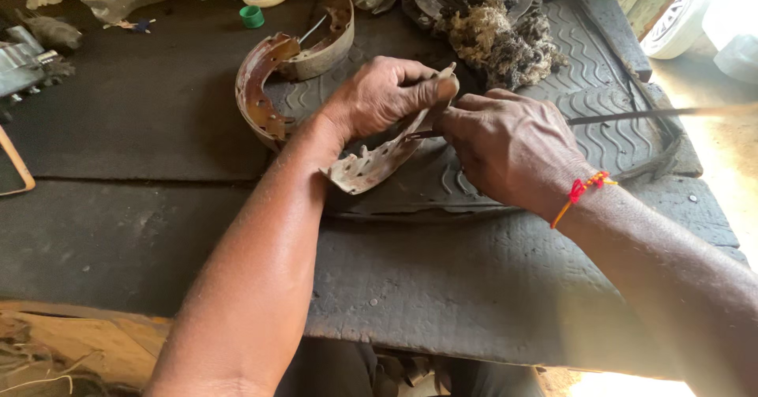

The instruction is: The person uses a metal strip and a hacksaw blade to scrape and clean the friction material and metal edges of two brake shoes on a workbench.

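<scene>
The brake shoe [377, 156], a curved, rusty strip of metal pierced with rivet holes, sits off the bench at the middle of the view, tilted with its low end toward 7 o'clock and its top end toward 1 o'clock. It looks stiff and fairly heavy for its size, with rough, thin edges that could bite a palm, so the broad curved back near the top seems the safest place to grip. The left hand [387, 93] is closed around that upper end, thumb pressed along the rim. The right hand [509, 148], at 3 o'clock of the shoe, is curled tight on a long thin rod [632, 115] whose tip meets the shoe and whose free end runs off toward 3 o'clock. A red thread [586, 188] circles that wrist. Under both lies a ribbed rubber mat [608, 81] on the dark bench [142, 121]. At 10 o'clock rest two more shoes [272, 73], at 12 o'clock a wad of fibre waste [497, 38], and further toward 11 o'clock a green cap [252, 16].
</scene>
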